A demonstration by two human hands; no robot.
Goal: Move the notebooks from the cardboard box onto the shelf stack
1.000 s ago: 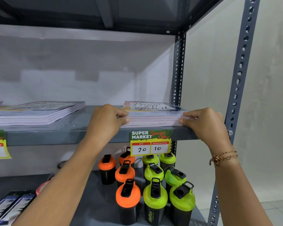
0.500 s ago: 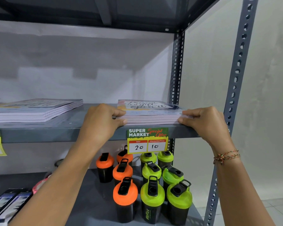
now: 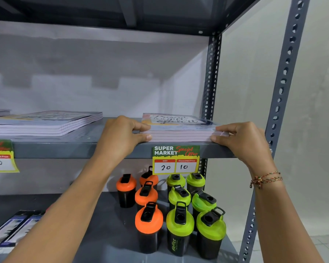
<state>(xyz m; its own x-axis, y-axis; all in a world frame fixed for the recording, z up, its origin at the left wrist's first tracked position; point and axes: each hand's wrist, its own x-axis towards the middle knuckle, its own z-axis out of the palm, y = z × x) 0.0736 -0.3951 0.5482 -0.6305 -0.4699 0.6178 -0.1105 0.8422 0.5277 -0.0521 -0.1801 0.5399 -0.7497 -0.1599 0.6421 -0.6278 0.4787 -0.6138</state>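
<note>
A stack of several notebooks point(image 3: 179, 130) with a lettered cover lies on the grey metal shelf point(image 3: 80, 147), near its right end and front edge. My left hand point(image 3: 122, 137) grips the stack's left side, thumb under and fingers on top. Its right side is held the same way by my right hand point(image 3: 243, 141). A second notebook stack point(image 3: 46, 123) lies further left on the same shelf. The cardboard box is out of view.
A price tag point(image 3: 176, 160) hangs below the stack, another tag point(image 3: 0, 158) at the far left. The lower shelf holds orange-lidded bottles point(image 3: 146, 211), green-lidded bottles point(image 3: 196, 215) and flat packages point(image 3: 11, 230). A perforated upright post point(image 3: 281, 92) stands right of my right hand.
The view has shifted slightly; both hands stay on the sides of the notebook stack, which rests in the same place on the shelf.
</note>
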